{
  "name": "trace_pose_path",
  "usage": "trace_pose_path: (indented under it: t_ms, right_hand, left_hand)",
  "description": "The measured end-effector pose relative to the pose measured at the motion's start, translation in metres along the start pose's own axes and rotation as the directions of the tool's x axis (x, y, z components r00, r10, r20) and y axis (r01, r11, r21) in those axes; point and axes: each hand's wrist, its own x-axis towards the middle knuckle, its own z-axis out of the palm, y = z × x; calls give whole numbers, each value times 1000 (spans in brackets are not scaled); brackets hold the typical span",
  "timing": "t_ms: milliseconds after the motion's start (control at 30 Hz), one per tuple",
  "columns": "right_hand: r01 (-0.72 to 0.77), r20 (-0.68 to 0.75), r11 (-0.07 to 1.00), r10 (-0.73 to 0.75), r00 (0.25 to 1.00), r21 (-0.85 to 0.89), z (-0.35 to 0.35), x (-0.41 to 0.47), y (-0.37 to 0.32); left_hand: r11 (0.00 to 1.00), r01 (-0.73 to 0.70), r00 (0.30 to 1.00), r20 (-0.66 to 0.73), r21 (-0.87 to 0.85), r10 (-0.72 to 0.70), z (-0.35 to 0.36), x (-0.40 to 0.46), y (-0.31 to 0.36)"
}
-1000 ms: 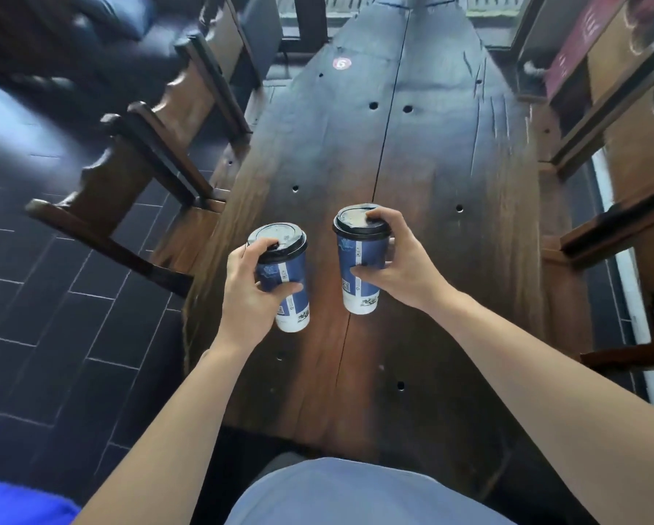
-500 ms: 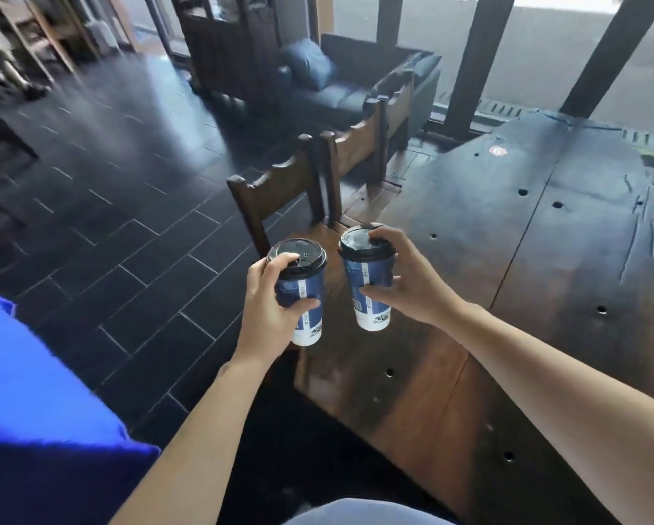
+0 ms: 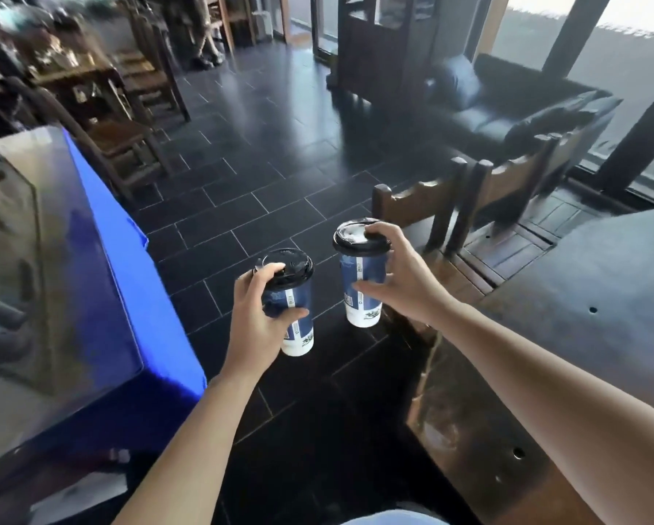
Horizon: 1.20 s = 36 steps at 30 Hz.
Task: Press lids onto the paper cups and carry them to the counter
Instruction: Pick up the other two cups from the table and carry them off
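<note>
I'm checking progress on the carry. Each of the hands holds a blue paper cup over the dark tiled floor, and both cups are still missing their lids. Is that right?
Not quite. In the head view both cups already wear black lids: the left hand grips the left cup and the right hand grips the right cup, each with a finger on its lid. They are held over the tiled floor.

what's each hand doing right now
Left hand: closed around the left lidded cup.
Right hand: closed around the right lidded cup.

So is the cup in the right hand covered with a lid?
Yes. A black lid sits on the cup.
</note>
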Motion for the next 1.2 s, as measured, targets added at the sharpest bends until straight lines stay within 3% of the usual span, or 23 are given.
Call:
trace_pose_path:
  t_ms: [333, 667, 1200]
  right_hand:
    - [50, 132, 999, -51, 990, 13, 73, 152, 27]
    - [71, 300, 996, -85, 950, 58, 130, 324, 35]
    - [123, 431, 989, -147, 890, 82, 333, 567, -26]
  left_hand:
    - [992, 120, 985, -127, 49, -113, -23, 106, -77]
    - [957, 281, 923, -293, 68, -250, -58, 235, -144]
    - [944, 327, 860, -401, -41, -315, -214, 410, -292]
